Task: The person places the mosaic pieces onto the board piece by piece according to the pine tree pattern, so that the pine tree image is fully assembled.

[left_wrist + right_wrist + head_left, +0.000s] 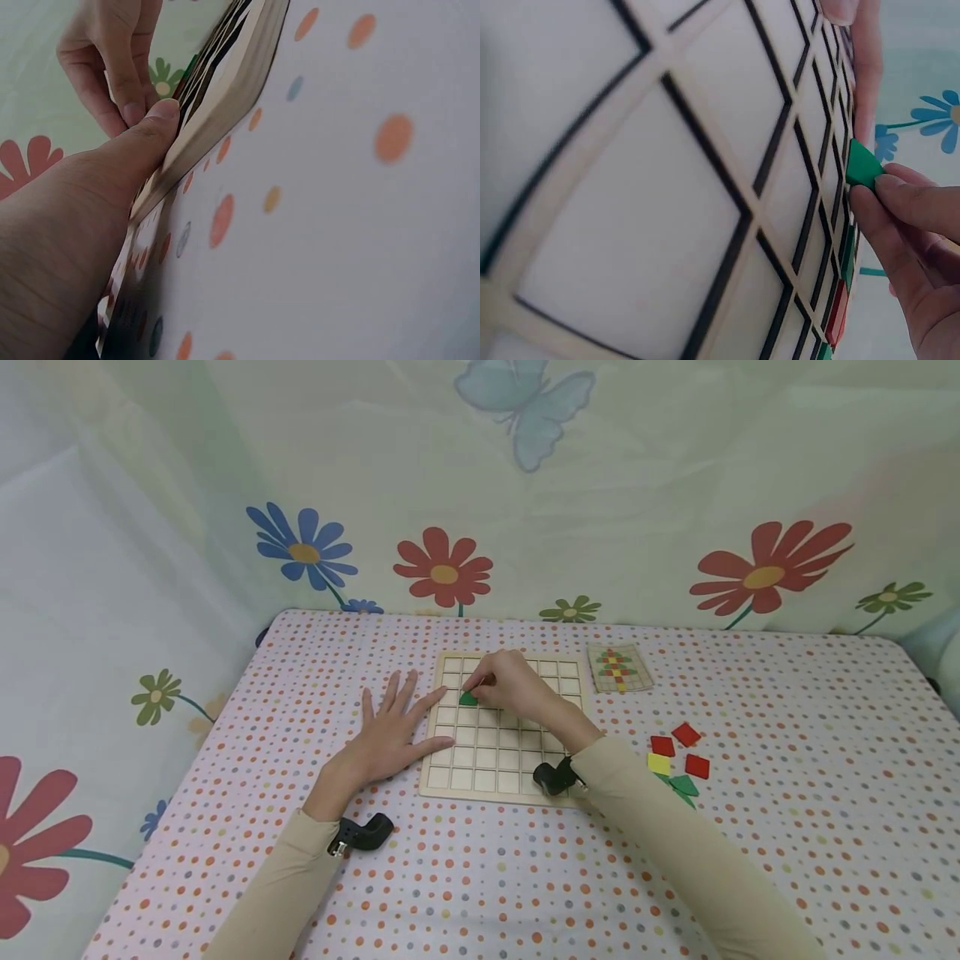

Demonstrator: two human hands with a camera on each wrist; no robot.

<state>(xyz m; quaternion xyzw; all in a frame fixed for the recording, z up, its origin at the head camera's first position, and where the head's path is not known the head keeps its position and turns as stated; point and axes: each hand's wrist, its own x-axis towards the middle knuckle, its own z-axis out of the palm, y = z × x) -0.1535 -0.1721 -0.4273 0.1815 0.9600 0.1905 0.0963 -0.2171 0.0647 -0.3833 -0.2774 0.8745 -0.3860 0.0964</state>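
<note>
A white worktop (450,893) patterned with coloured dots carries everything. On it lies one square, pale wooden grid board (480,796) divided into many shallow cells; at least three pieces sit in it, two green ones (847,255) and one red one (838,313), shown in the right wrist view. Two hands are at the board: the left hand (386,739) has its fingers spread, thumb and forefinger touching the board's left edge; the right hand (513,687) narrowly pinches one small green wedge-shaped piece (468,699) at the upper-left cells. One paper card (619,668) printed with a red, green and yellow pattern lies just beside the board's upper-right corner. Right of the board lie three red squares (697,767), one yellow square (658,764) and at least two green pieces (684,785), partly overlapping.
</note>
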